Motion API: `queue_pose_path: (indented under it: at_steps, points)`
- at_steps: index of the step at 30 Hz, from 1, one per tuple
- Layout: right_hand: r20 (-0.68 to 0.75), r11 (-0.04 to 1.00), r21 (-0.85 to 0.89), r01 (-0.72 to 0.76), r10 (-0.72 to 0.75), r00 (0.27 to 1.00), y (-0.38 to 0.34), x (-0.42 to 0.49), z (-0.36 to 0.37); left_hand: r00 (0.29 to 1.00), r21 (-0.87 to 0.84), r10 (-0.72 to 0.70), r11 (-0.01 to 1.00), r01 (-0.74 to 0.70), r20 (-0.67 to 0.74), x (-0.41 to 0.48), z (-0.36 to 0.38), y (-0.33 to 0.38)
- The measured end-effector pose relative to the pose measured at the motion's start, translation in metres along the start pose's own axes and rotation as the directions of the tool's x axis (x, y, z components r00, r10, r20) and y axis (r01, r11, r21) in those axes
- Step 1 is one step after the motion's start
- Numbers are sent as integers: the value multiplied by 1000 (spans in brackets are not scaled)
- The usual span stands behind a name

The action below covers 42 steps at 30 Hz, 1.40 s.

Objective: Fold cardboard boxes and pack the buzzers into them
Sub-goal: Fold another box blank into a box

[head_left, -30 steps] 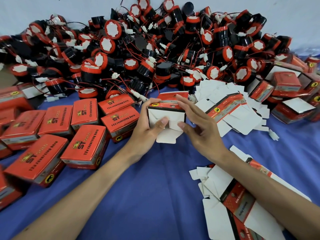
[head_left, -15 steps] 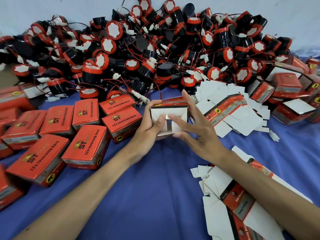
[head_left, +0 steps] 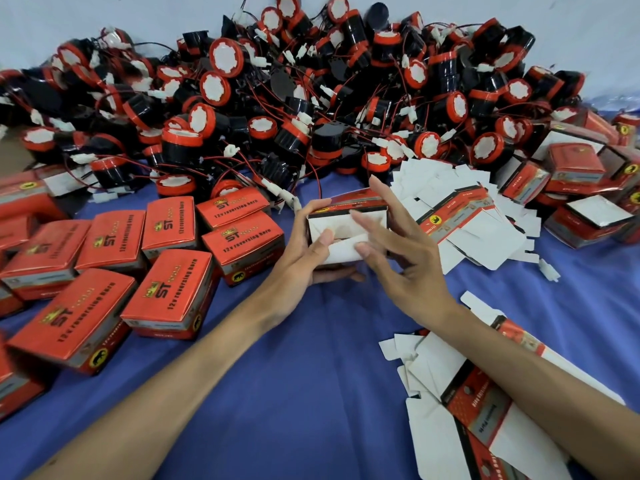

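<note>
Two hands meet at centre above the blue cloth (head_left: pixel 294 393). Left hand (head_left: pixel 304 251) grips the half-folded red-and-white cardboard box (head_left: pixel 349 202) from its left side, thumb on a white flap, fingers curled beneath. Right hand (head_left: pixel 405 258) has fingers straight and spread, tips touching the box's unsealed white end. Heap of round black-and-red buzzers (head_left: pixel 311 98) lies behind. Closed red boxes (head_left: pixel 169 292) sit left, flat box blanks (head_left: pixel 460 216) right.

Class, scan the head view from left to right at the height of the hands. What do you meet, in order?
closed red boxes → left hand → half-folded box → right hand → flat blanks → open boxes
</note>
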State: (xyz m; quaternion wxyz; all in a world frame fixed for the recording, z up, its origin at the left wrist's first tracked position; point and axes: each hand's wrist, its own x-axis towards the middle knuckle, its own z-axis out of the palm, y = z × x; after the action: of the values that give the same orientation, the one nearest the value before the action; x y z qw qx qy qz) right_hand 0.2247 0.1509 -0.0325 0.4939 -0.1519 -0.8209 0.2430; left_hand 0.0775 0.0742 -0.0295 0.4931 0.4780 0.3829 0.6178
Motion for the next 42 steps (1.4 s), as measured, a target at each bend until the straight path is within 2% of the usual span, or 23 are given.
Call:
queue_pose_path:
  at_steps: [5,11,19,22,24,28,31,34,38,42]
  points:
    - [-12,999,6,-40,40,999,1,2,-2,997,48,69,997,-67,-38,-1,6,0]
    - [68,930,208,-302,295,953,-1,1,-2,991,113,96,990,-85,-97,-1,7,0]
    - [17,950,123,-286,286,958,0,-1,0,970,104,124,989,-104,-209,1,9,-2]
    - [-5,962,115,-249,251,968,1,-1,0,971,108,120,989,-99,-207,1,10,-2]
    - [-10,960,124,-250,254,967,1,-1,-1,973,174,133,980,-100,-191,1,9,-2]
    - [58,937,176,-301,295,954,0,0,-1,971,207,168,970,-131,-170,1,9,0]
    - [178,853,311,-418,380,908,0,1,-1,973,185,181,971,-153,-142,2,7,0]
    - [244,800,357,-483,419,875,1,2,-2,967,236,213,956,-176,-141,2,4,-1]
    - [239,741,453,-496,435,868,1,1,-3,943,313,234,937,-154,-237,2,3,-4]
    - [142,797,418,-436,417,898,6,2,-4,949,400,250,903,-156,-194,1,4,-10]
